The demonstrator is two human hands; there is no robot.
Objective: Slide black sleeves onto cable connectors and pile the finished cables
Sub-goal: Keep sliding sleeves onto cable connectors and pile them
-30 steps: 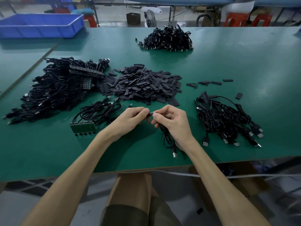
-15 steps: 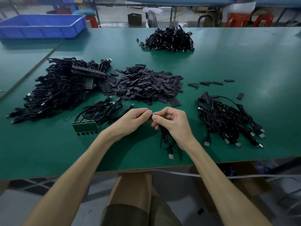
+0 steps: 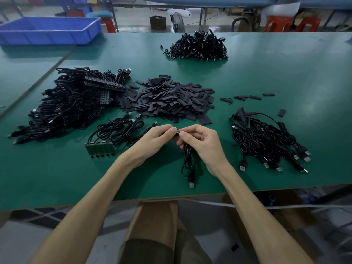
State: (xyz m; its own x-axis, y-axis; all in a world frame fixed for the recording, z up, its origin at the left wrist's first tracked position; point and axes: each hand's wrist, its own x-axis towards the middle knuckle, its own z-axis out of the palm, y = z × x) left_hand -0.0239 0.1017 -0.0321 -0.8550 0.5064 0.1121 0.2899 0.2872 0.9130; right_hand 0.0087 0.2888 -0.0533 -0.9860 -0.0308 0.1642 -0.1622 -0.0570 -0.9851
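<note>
Head view: both hands meet just above the counter [image 3: 285, 73], near the middle of its front edge. The right hand [image 3: 202, 143] grasps one cable [image 3: 187, 162] close to its small end, with the fingers [image 3: 182, 134] curled round it. The rest of the cable hangs in a loop, and its USB plug [image 3: 191, 182] lies near the front edge. The left hand [image 3: 152, 138] pinches a small dark piece against the right fingertips. This piece is mostly hidden, and I judge it to be the sleeve [image 3: 177, 133].

To do this step well, the right fingers should hold the connector stiff and straight. The left fingers should open the flat sleeve a little and push it along the cable's line, not at an angle.

A heap of loose sleeves [image 3: 167, 100] lies just behind the hands. The pile of cables [image 3: 266, 141] toward the right edge seems to be the finished one.
</note>
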